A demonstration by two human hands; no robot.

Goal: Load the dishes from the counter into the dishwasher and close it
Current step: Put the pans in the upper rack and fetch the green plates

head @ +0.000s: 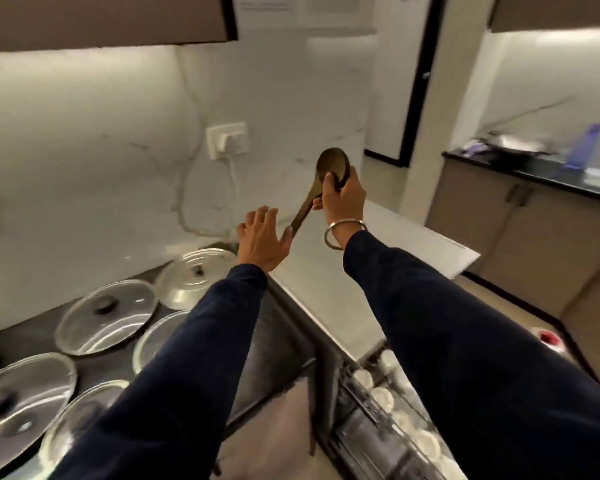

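kitchen corner, marbled white wall with a socket [227, 140], dark worktop [125, 358] lower left carrying several steel-rimmed glass lids [106, 315]. right hand [343, 199] holds a dark ladle [329, 174] up in the air in front of the wall, fingers [327, 183] curled round the neck just under the bowl, handle pointing down-left. left hand [262, 239] has fingers spread and relaxed, thumb touching or just beside the handle end; blur stops me calling which. dishwasher rack [388, 407] is pulled out at lower right, white cups already in it.

judgement: ladle is on its way to the rack, most lids not yet loaded.

risks:
- grip is high on the ladle, long handle free to swing, could clip the lids or the rack wires going down
- lids sit close together, some overlapping; lifting one carelessly could drag or rattle a neighbour off the worktop edge
- rack looks fairly full of cups, ladle may knock one
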